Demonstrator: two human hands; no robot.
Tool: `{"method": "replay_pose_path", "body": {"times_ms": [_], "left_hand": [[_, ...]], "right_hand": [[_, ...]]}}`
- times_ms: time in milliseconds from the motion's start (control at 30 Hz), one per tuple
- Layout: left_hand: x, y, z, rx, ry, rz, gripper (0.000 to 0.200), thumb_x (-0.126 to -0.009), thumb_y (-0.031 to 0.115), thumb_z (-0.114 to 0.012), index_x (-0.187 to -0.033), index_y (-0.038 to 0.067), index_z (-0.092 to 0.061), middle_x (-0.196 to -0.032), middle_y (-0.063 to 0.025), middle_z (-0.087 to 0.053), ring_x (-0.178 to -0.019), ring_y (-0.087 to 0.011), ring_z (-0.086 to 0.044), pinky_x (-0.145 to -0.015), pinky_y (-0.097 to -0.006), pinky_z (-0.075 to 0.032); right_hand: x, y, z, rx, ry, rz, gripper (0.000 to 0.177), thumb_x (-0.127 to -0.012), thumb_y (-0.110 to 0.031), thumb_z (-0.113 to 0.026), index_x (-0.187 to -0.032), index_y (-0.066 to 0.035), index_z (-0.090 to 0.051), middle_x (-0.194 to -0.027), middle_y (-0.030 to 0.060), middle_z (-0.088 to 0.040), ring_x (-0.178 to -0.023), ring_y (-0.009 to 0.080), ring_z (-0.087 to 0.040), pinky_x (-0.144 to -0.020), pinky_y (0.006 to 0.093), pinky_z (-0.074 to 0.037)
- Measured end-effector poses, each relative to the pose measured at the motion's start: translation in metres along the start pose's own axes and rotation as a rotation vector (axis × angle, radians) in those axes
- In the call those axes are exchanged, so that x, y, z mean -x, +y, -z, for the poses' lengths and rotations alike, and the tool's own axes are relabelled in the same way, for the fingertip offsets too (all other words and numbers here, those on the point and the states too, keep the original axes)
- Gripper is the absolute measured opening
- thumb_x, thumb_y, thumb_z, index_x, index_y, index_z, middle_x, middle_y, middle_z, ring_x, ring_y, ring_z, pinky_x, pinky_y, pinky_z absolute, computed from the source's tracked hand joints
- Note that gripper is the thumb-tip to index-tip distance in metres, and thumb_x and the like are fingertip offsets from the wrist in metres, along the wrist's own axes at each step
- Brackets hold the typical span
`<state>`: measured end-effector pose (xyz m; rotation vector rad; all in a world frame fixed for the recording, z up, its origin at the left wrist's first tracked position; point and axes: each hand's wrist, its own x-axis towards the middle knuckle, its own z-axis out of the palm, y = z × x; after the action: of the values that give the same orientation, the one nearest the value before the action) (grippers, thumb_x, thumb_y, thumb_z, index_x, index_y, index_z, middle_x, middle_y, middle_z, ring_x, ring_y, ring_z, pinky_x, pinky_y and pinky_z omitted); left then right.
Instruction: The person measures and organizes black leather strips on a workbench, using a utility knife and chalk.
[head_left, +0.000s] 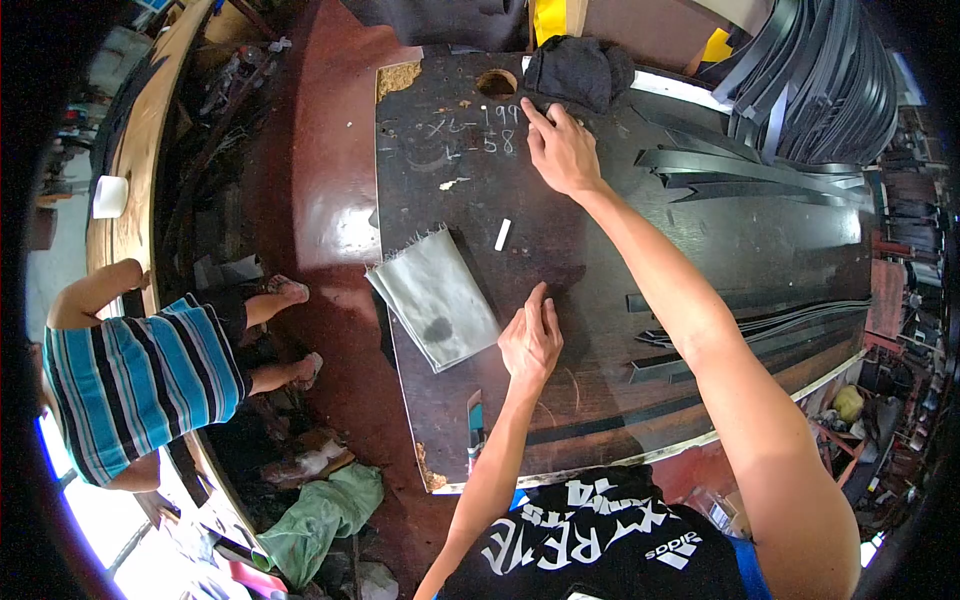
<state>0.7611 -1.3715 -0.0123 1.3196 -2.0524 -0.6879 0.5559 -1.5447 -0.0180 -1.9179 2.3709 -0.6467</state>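
Note:
Over the dark table (560, 230), my right hand (562, 148) reaches toward its far side, with the index finger stretched out beside chalk writing (485, 130) of letters and numbers. The other fingers look partly curled, and nothing shows in them. My left hand (531, 335) rests on the near part of the table, fingers extended, close to the right edge of a folded grey cloth (435, 290) with a dark stain. A white chalk stick (502, 235) lies between the two hands, touched by neither.
Black strips (760, 170) lie at the right, below a large hanging bundle (810, 80). A black cloth (578, 72) sits near a round hole (496, 83). A cutter (475, 420) lies by my left forearm. Another person (145, 385) is at a wooden bench (140, 200) on the left.

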Motion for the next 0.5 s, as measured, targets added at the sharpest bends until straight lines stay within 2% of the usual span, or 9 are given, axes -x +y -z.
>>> {"method": "replay_pose_path", "body": {"times_ms": [167,500], "left_hand": [[0.0002,0.0006,0.0005,-0.011,-0.013,0.01,0.026,-0.094,0.007,-0.064,-0.119,0.004,-0.059,-0.08,-0.0132,-0.071,-0.067,-0.0248,-0.07,-0.058,-0.0352,-0.055],[0.0014,-0.0004,-0.0013,-0.012,-0.016,0.034,0.025,-0.095,0.009,-0.062,-0.12,0.004,-0.059,-0.082,-0.0136,-0.071,-0.069,-0.026,-0.07,-0.059,-0.0356,-0.056]], "right_hand": [[-0.0003,0.001,-0.0001,-0.008,0.0,0.006,0.042,-0.094,-0.022,-0.056,-0.135,-0.014,-0.06,-0.095,0.0132,-0.056,-0.084,0.0318,-0.065,-0.078,0.0448,-0.054],[-0.0003,0.0015,-0.0021,-0.026,0.005,-0.003,0.042,-0.094,-0.022,-0.057,-0.136,-0.015,-0.059,-0.096,0.0134,-0.055,-0.086,0.0317,-0.064,-0.078,0.0455,-0.054]]}}
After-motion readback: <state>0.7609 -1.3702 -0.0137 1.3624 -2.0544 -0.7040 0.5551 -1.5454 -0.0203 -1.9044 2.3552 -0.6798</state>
